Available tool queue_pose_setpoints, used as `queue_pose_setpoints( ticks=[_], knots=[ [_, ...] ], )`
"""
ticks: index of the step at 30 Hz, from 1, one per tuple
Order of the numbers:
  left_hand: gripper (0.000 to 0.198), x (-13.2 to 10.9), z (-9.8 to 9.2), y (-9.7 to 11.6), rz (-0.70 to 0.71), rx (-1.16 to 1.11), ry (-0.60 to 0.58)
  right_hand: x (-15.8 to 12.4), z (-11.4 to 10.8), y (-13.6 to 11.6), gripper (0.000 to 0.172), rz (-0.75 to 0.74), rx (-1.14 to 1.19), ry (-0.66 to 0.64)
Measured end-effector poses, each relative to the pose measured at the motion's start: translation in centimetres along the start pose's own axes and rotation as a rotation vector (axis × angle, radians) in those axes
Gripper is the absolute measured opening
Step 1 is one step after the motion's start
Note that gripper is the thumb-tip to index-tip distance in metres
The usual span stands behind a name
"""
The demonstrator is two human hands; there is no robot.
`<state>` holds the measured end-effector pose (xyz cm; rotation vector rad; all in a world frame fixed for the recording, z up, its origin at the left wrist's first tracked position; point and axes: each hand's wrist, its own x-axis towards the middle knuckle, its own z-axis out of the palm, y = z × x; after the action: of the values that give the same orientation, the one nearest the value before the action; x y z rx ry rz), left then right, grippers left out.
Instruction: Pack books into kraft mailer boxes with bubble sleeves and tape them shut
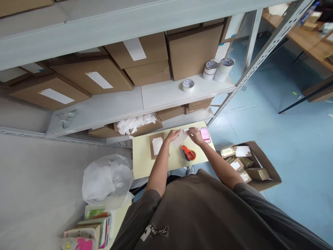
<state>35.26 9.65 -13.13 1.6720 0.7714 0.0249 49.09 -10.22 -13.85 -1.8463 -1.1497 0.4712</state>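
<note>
Both my hands meet over the far part of a small pale yellow table [142, 159]. My left hand [173, 134] and my right hand [195, 134] pinch the two ends of a thin white sheet or bag [181, 139] held just above the tabletop. Left of my left hand lies a small brown parcel [156, 145] with a white label. An orange tape dispenser [189, 153] rests on the table under my right forearm. A pink item [205, 134] lies at the table's far right corner, beside my right hand.
A grey metal shelf [166, 93] behind the table holds brown cartons and rolls of tape [219, 68]. An open carton [262, 163] of small parcels stands on the blue floor at right. A white plastic bag [106, 180] and stacked booklets [91, 229] sit at left.
</note>
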Motion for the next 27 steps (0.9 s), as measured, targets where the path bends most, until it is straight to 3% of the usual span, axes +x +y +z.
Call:
queue_pose_setpoints(
  ticks=[5,7,12,15,18,22,24,26,27],
  knots=[
    [0.049,-0.7,0.5,0.3,-0.087,-0.176,-0.197,-2.1,1.1,-0.6,0.025,-0.055,-0.003,0.087],
    [0.048,-1.4,0.7,0.3,-0.092,-0.262,-0.205,-2.5,1.2,-0.8,0.024,-0.023,-0.003,0.093],
    [0.050,-3.0,1.7,-0.3,-0.069,-0.357,0.068,-2.7,0.9,-1.0,0.035,0.230,0.152,0.198],
    [0.048,-3.4,3.0,-0.8,-0.122,-0.483,0.193,-2.4,1.2,-1.2,0.043,0.359,0.376,0.140],
    [0.045,-3.6,4.1,-1.2,-0.161,-0.532,0.240,-2.1,1.7,-1.4,0.048,0.438,0.539,0.092],
    [0.049,-4.2,3.7,-1.1,-0.155,-0.274,0.335,-1.7,1.2,-1.3,0.047,0.518,0.596,0.085],
    [0.059,-4.4,2.9,-0.6,-0.050,-0.068,0.423,-1.3,0.5,-1.3,0.044,0.488,0.565,0.015],
    [0.065,-4.4,2.0,0.3,0.130,0.087,0.390,-0.9,-0.4,-1.4,0.040,0.427,0.503,-0.089],
    [0.065,-4.2,1.6,0.8,0.217,0.134,0.306,-0.6,-0.8,-1.6,0.038,0.392,0.471,-0.135]
  ],
)
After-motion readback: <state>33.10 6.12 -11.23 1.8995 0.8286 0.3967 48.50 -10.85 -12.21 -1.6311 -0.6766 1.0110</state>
